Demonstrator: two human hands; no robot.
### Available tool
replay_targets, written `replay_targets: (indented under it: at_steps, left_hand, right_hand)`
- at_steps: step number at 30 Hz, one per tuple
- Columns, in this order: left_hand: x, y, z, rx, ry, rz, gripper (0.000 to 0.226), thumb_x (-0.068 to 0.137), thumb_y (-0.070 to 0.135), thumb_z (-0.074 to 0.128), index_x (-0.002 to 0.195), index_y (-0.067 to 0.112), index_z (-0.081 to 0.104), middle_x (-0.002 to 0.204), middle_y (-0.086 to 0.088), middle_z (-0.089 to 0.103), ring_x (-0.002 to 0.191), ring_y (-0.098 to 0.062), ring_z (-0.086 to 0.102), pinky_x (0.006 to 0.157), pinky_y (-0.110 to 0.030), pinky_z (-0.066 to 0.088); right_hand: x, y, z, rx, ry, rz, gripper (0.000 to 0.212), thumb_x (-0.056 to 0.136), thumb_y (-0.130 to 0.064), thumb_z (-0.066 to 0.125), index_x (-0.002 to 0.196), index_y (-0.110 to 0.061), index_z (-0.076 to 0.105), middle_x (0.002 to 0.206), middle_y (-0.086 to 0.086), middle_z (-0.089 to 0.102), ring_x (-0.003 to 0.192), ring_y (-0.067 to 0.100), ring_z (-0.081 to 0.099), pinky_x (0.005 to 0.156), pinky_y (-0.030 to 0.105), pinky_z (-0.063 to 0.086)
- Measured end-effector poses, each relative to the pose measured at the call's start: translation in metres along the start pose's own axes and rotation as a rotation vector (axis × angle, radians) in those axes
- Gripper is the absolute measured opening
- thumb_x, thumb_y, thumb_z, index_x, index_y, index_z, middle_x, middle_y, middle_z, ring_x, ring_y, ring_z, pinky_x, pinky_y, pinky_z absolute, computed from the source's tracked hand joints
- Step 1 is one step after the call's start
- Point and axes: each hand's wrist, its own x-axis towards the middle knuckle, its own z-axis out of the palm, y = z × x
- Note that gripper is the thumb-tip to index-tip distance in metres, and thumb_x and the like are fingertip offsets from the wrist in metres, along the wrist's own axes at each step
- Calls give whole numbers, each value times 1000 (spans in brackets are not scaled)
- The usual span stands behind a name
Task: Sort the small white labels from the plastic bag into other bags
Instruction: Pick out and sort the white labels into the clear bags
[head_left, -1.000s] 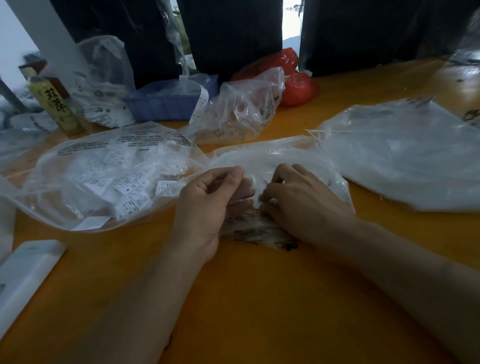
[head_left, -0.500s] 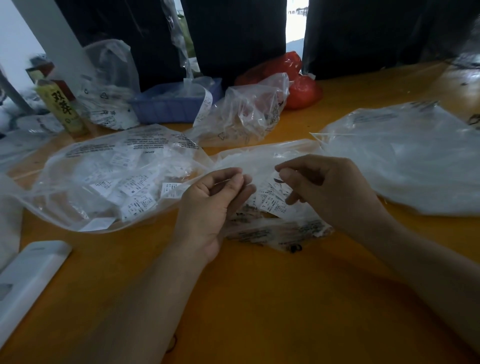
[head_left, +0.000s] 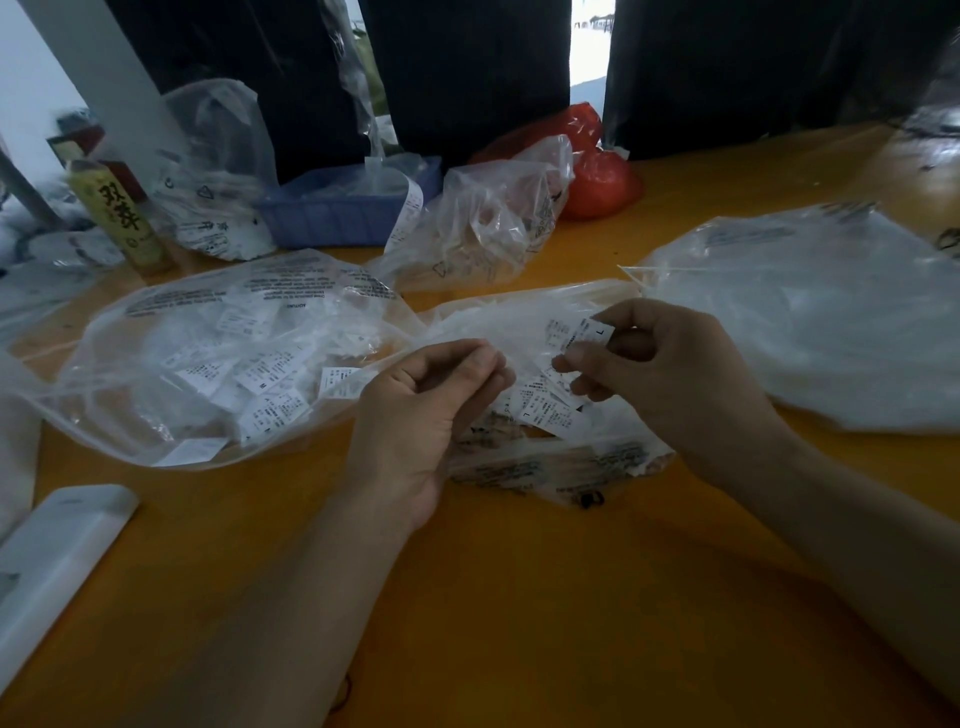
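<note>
A clear plastic bag (head_left: 545, 457) with several small white labels lies in the middle of the orange table (head_left: 519, 597). My right hand (head_left: 670, 379) pinches a white label (head_left: 589, 335) marked L between thumb and fingers, lifted above that bag. My left hand (head_left: 431, 410) has its fingers curled, pinching the bag's plastic edge at its left side. A larger clear bag (head_left: 223, 364) holding many white labels lies to the left. Another clear bag (head_left: 810, 322) lies flat at the right.
A blue tray (head_left: 343, 208), a crumpled clear bag (head_left: 493, 223) and a red bag (head_left: 597, 176) stand at the back. A yellow box (head_left: 122, 218) stands at the back left. A white flat device (head_left: 57, 561) lies at the near left.
My right hand has risen out of the middle bag with a label pinched in its fingers. My left hand stays at the bag's edge.
</note>
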Motion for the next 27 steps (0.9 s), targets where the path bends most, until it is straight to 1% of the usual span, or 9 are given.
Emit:
replay_targets:
  at_steps: [3,6,7,8,10,14,17,22,27]
  left_hand:
    - [-1,1,0,-6,9,-9,16,68,13,82,83,11,83,97,-17,81,93,-28,80,74,-22,62]
    - [-2,2,0,1,9,-6,13,69,13,81,82,14,83,97,-17,81,90,-26,80,72,-23,63]
    - [-2,2,0,15,7,-1,12,70,14,81,81,15,83,97,-16,81,88,-25,80,70,-23,62]
    - [-2,2,1,28,5,4,12,70,14,82,82,15,83,96,-16,81,87,-24,80,69,-23,62]
    - [-3,2,1,42,4,8,13,70,15,82,83,15,83,95,-15,81,85,-22,80,67,-22,62]
    - [-3,2,0,37,-1,16,13,66,13,84,79,17,84,93,-14,81,84,-22,80,68,-21,62]
    - [-3,2,0,39,-12,25,13,66,13,84,78,17,84,92,-13,81,84,-21,80,70,-21,62]
    - [-4,2,1,35,-32,23,14,65,12,84,78,17,85,96,-15,81,88,-23,80,73,-21,62]
    - [-5,3,3,32,-63,5,18,67,10,83,84,12,83,101,-18,80,92,-26,80,74,-22,62]
  right_hand:
    - [-2,0,1,-58,24,-2,19,94,-33,72,92,-15,69,84,-7,77,73,7,72,66,19,57]
    - [-2,1,0,-81,52,-2,30,93,-34,71,94,-5,64,87,11,73,84,28,72,76,45,62]
    - [-1,1,-1,-75,68,-9,30,90,-30,71,93,-2,60,89,19,70,88,36,71,74,44,62]
    - [0,1,-2,-70,86,-15,29,87,-26,71,91,0,57,90,24,68,90,41,69,66,35,62]
    - [0,0,-4,-46,106,-16,24,84,-18,72,87,-2,55,86,24,69,88,36,72,53,21,54]
    - [-2,-2,-1,19,86,-21,5,91,-14,71,93,-17,67,84,0,76,77,20,73,74,43,62]
    - [-2,-1,0,56,75,-40,6,96,-23,68,91,-24,72,88,1,75,82,18,73,81,42,63]
    - [-3,-4,3,116,68,-47,12,103,-21,60,93,-17,66,81,2,72,74,19,74,70,34,64]
    - [-5,-6,2,-93,52,-131,9,102,-22,61,109,-29,58,76,-7,74,61,11,70,56,19,54]
